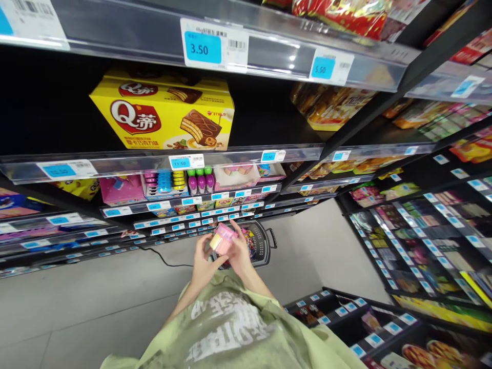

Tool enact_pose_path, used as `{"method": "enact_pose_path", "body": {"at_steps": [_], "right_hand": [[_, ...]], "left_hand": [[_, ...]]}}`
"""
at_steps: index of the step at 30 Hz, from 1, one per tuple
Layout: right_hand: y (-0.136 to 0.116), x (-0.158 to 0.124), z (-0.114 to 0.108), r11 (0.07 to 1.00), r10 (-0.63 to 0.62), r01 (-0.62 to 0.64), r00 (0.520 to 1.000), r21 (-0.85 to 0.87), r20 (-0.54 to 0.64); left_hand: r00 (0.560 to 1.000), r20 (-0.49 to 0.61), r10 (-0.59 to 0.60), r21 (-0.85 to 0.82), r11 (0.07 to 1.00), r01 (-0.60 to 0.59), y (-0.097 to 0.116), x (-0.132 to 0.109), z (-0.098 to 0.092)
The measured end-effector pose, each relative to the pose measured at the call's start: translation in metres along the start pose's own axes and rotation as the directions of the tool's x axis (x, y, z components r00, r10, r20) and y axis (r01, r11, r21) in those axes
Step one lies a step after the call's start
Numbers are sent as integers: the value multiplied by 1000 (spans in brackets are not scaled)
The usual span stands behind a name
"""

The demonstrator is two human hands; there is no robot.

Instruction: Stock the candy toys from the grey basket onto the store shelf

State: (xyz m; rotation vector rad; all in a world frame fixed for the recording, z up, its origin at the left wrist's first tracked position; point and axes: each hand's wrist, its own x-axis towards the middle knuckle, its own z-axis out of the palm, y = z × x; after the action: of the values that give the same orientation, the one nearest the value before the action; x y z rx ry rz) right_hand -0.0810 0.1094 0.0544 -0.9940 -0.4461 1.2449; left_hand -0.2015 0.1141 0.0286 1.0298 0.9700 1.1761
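Observation:
Between my two hands is a small tub [223, 240] with a pink lid and a pink and pale yellow body. My left hand [203, 259] grips it from the left, with thumb and fingers closed on its side. My right hand [240, 252] holds its right side, fingers bent round the back. Below and behind the hands stands a dark shopping basket [262, 245] with colourful packets in it; my hands and the tub hide part of it.
Shelves with price tags [186, 162] run across the front, bearing a yellow box of cakes [171, 115] and an open white and pink carton [236, 178]. A black cable [163, 258] lies on the grey floor [100, 297]. More shelves [418, 241] stand at the right.

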Motion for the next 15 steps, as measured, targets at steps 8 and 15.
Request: {"method": "enact_pose_path", "body": {"at_steps": [8, 15], "right_hand": [[-10, 1, -10, 982, 175, -182, 978, 53, 116], [5, 1, -35, 956, 280, -292, 929, 16, 242]], "left_hand": [[988, 148, -50, 41, 998, 44, 4, -1, 7], [944, 246, 221, 305, 907, -292, 10, -5, 8]]}}
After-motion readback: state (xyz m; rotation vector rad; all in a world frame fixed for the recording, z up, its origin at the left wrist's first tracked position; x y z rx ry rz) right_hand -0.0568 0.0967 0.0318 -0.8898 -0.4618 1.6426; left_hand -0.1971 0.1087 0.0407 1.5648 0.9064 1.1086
